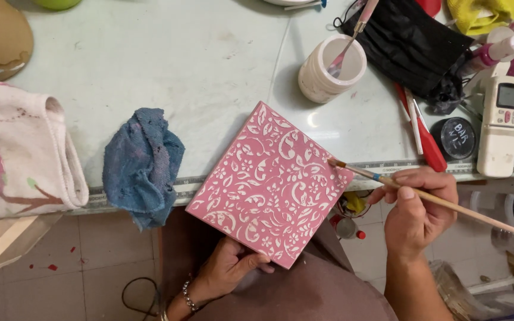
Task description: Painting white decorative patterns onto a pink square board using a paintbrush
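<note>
Left hand [228,267] grasps lower corner of pink tile [270,184] with white floral relief; fingers curled under it, thumb on top. Tile tilted, upper part resting over front edge of table [168,65]. Right hand [414,208] pinches thin paintbrush [425,195], bristle tip touching tile's right corner. Blue rag [141,163] lies at front edge, left of tile. White cup [330,70] with second brush stands behind tile.

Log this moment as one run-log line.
left hand: holds pink patterned tile at bottom edge | right hand: grips paintbrush, tip at tile's right edge | nearby: blue rag, white cup
</note>
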